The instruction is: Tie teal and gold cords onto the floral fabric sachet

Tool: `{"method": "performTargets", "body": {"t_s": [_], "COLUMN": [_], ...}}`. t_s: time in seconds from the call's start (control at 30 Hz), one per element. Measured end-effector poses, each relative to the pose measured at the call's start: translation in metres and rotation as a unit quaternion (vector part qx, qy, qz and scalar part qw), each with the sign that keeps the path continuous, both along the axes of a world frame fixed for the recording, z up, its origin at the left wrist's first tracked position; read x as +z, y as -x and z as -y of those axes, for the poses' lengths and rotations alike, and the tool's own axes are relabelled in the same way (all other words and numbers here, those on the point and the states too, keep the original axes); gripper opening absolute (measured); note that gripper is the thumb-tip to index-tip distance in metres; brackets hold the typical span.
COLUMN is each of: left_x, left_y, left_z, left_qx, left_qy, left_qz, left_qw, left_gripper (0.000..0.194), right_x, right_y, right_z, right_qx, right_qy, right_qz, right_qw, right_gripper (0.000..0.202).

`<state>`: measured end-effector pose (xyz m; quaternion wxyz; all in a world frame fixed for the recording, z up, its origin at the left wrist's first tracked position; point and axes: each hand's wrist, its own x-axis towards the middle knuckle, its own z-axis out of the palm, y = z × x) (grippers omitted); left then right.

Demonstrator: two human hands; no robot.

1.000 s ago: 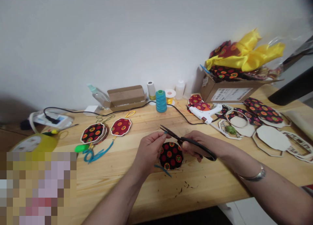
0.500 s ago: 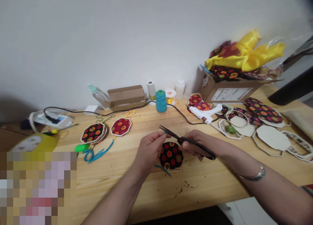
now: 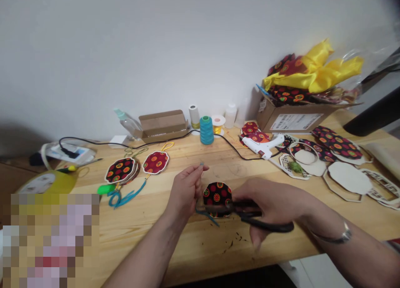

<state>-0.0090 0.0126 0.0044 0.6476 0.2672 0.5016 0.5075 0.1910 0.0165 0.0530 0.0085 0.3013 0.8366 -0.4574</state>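
Observation:
My left hand (image 3: pixel 188 187) is closed in a pinch, with a tiny bit of teal thread (image 3: pixel 202 164) showing at its fingertips. More of the teal strand (image 3: pixel 208 216) trails below this hand on the table. My right hand (image 3: pixel 275 201) is wrapped round the black-handled scissors (image 3: pixel 270 226), and their blurred blades point left. Under the blades lies a round black fabric piece (image 3: pixel 218 191) with red, orange and green flower patterns. Left of my hands, a red patterned ornament (image 3: pixel 156 162) has a yellow loop and a teal tassel (image 3: pixel 133 194).
A teal thread cone (image 3: pixel 206 130) stands at the back near a yellow spool (image 3: pixel 218 122). A white glue gun (image 3: pixel 263 145) lies right of it, its cable crossing the table. Wooden frames (image 3: pixel 349 179) and a full cardboard box (image 3: pixel 290 118) occupy the right. Stacked ornaments (image 3: pixel 121 170) sit left.
My right hand has lowered the scissors toward me, from beside the left fingertips to over the fabric piece. My left hand has shifted slightly left and up, still pinched.

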Motion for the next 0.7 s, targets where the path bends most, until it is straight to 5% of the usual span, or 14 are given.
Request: {"method": "performTargets", "body": {"t_s": [0.23,0.47,0.7], "left_x": [0.0,0.001,0.001], "left_y": [0.0,-0.002,-0.003], "left_z": [0.001,0.001,0.001], "left_qx": [-0.001,-0.011,-0.019], "left_qy": [0.005,0.004,0.01], "left_qz": [0.017,0.018,0.019], "left_qw": [1.0,1.0,1.0], "left_gripper": [0.025,0.024,0.025], "right_x": [0.003,-0.014,-0.037], "right_y": [-0.032,-0.095,-0.106], "right_z": [0.023,0.04,0.041], "right_qx": [-0.131,-0.203,-0.167], "right_qy": [-0.234,-0.196,-0.207], "right_qz": [0.216,0.311,0.272], "right_qw": [0.939,0.908,0.925], "right_gripper": [0.029,0.013,0.012]}}
